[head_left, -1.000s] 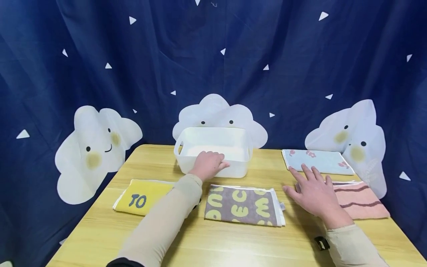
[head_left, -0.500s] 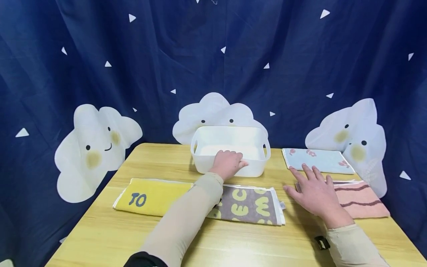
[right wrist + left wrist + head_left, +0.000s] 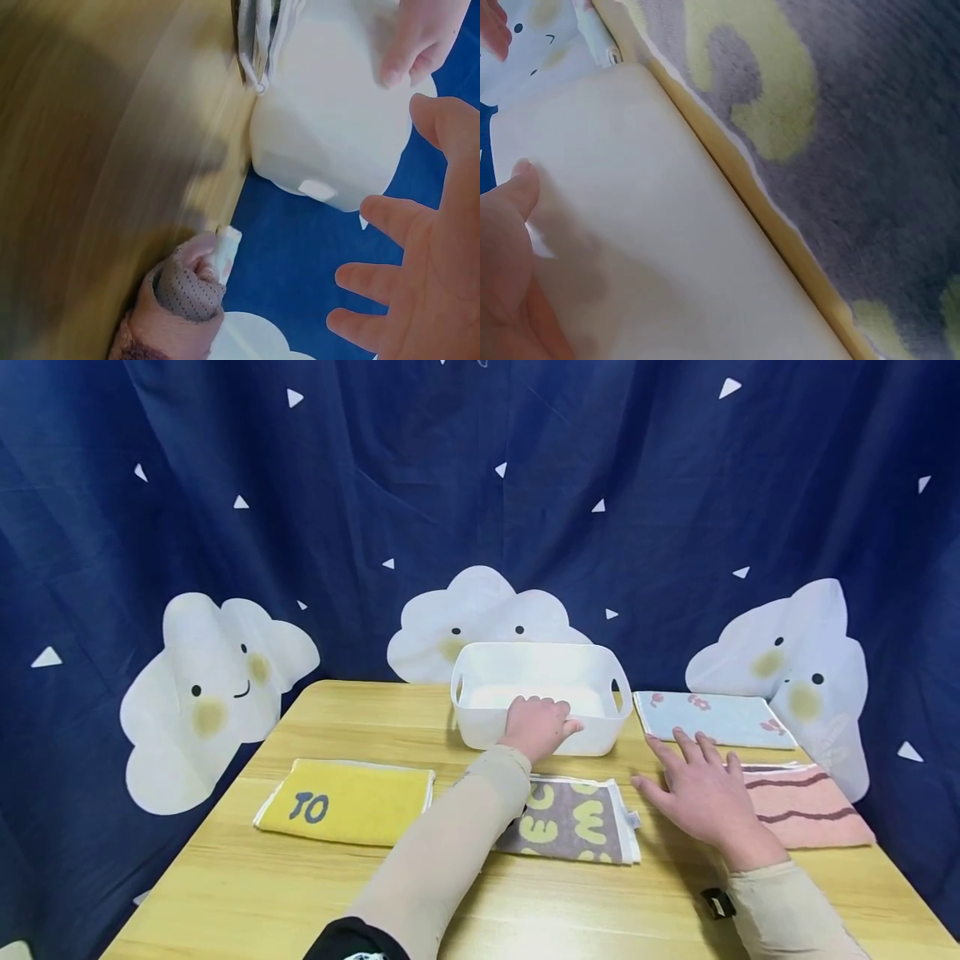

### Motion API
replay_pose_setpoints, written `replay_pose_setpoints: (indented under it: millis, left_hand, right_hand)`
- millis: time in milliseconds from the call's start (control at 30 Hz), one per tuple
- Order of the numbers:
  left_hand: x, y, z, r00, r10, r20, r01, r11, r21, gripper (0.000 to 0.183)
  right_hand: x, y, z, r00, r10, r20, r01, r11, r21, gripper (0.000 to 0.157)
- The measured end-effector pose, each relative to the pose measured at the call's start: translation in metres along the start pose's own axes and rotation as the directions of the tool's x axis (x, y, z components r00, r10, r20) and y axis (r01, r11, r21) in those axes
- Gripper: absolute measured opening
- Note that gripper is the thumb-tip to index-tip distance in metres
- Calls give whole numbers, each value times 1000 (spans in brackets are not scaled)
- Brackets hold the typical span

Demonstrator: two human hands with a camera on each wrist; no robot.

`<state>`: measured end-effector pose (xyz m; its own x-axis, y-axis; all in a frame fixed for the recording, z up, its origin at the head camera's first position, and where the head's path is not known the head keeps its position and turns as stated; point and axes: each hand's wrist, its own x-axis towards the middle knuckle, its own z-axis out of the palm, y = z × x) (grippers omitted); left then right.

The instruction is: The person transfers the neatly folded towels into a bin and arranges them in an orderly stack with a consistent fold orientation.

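A white translucent plastic basket [image 3: 540, 647] with cut-out side handles stands at the back of the table. My left hand [image 3: 536, 727] grips its front rim, thumb on the outer wall in the left wrist view. My right hand [image 3: 701, 793] is held with fingers spread near the folded pink towel [image 3: 813, 814], touching nothing that I can make out. Just in front of the basket lies the folded purple-grey towel [image 3: 577, 831] with yellow letters, partly hidden by my left forearm.
A folded yellow towel [image 3: 352, 802] lies on the left of the wooden table [image 3: 247, 885]. The folded light-blue flowered towel [image 3: 712, 718] is at the back right, close to the basket's right side. A dark blue curtain [image 3: 450, 468] hangs behind.
My left hand has slid the basket to the right along the back of the table, towards the light-blue towel. The right hand has stayed nearly still.
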<state>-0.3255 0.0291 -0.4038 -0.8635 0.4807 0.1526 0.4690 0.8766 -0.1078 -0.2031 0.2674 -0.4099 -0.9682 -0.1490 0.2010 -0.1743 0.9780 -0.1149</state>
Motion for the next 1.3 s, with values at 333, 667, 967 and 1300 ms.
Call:
replay_pose_setpoints:
  millis: [333,667,967,1300]
  left_hand:
    - [-1,2,-9,998,-36,57,39,998,-56,57]
    - [-46,-33,-37,995,-39,-91,19,977,-212,60]
    - [-109,-83,-24,977,-204,63,211,880,-425,45]
    - [-136,-90,6,922,-203,329,341,826,-448,42]
  right_hand:
    - [3,-7,-1,1000,-23,17,23,999,27,76]
    - [13,-19,3,998,-60,7,60,996,68,59]
    - [22,-16,11,978,-52,200,18,985,169,39]
    - [27,-22,24,927,-20,375,-84,963,257,31]
